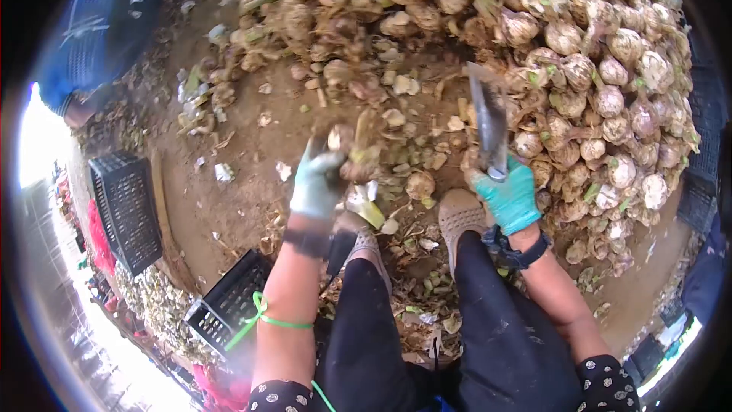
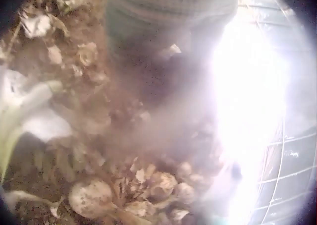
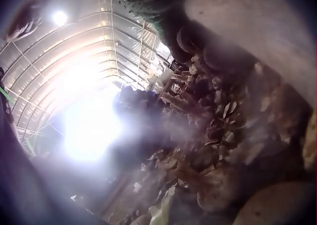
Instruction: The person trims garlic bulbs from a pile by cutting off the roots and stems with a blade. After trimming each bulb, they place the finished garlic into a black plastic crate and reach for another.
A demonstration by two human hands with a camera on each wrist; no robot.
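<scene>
My left hand (image 1: 316, 187), in a pale glove, grips garlic (image 1: 363, 159) with its stem, blurred, above the dirt floor and just ahead of my left shoe. In the left wrist view the glove (image 2: 171, 17) fills the top, and haze hides the fingers. A teal glove covers my right hand (image 1: 507, 197), which holds a broad-bladed knife (image 1: 490, 111) with the blade pointing away from me; its handle is hidden in the fist. One loose garlic bulb (image 1: 420, 185) lies on the floor between the hands.
A big heap of garlic bulbs (image 1: 610, 99) curves around the front and right. Black plastic crates (image 1: 126, 214) stand at the left, one (image 1: 229, 297) beside my left forearm. Trimmings surround my clogs (image 1: 462, 217). Another person in blue (image 1: 99, 30) is at upper left.
</scene>
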